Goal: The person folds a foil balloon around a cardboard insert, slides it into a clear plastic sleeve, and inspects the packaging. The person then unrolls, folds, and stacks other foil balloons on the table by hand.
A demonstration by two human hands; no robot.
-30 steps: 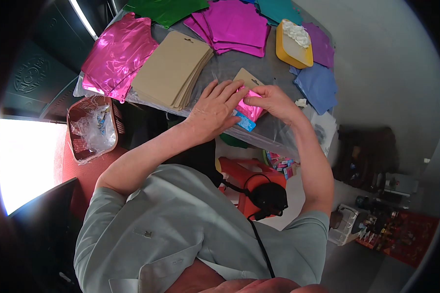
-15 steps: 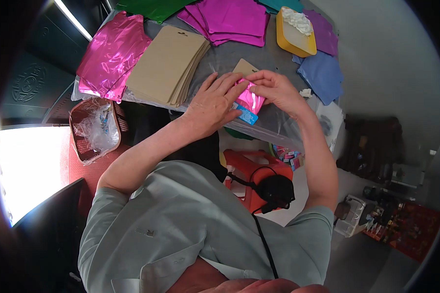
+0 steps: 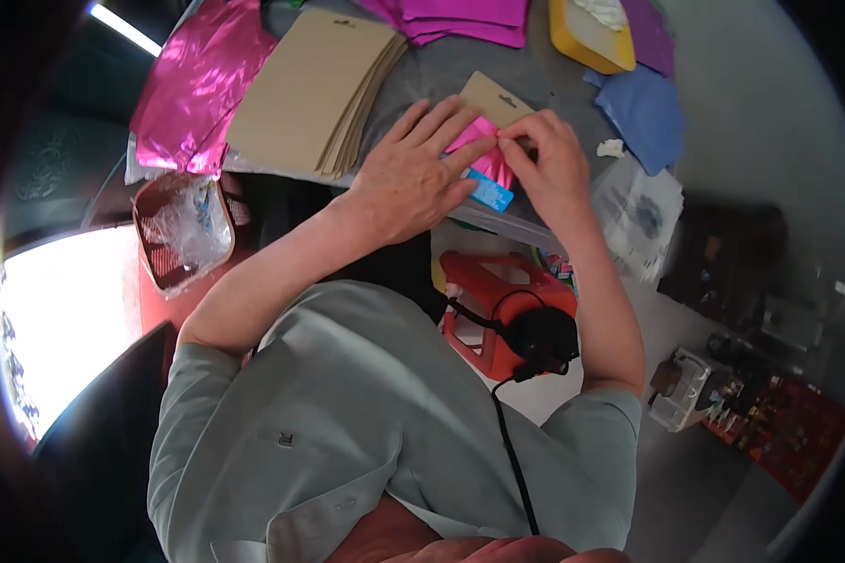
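A small pink foil piece (image 3: pixel 500 166) lies at the table's front edge, with a blue label (image 3: pixel 489 190) at its lower end. My left hand (image 3: pixel 415 174) rests flat with fingers spread, its fingertips over the left part of the foil and a brown card. Thumb and forefinger of my right hand (image 3: pixel 551 161) pinch the foil's upper right edge. Behind both hands the brown card (image 3: pixel 486 101) with a hanger slot shows its upper part; its lower part is covered.
A stack of brown cards (image 3: pixel 305 94) and pink foil sheets (image 3: pixel 197 89) lie left. Magenta sheets (image 3: pixel 465 19), a yellow box (image 3: pixel 587 47) and blue sheets (image 3: pixel 640 117) are farther back. A basket (image 3: pixel 183 235) and red stool (image 3: pixel 479 272) stand below the table edge.
The view has shifted, so the table sits higher in the frame. My right hand has moved along the foil's edge, and more of the brown card behind it shows.
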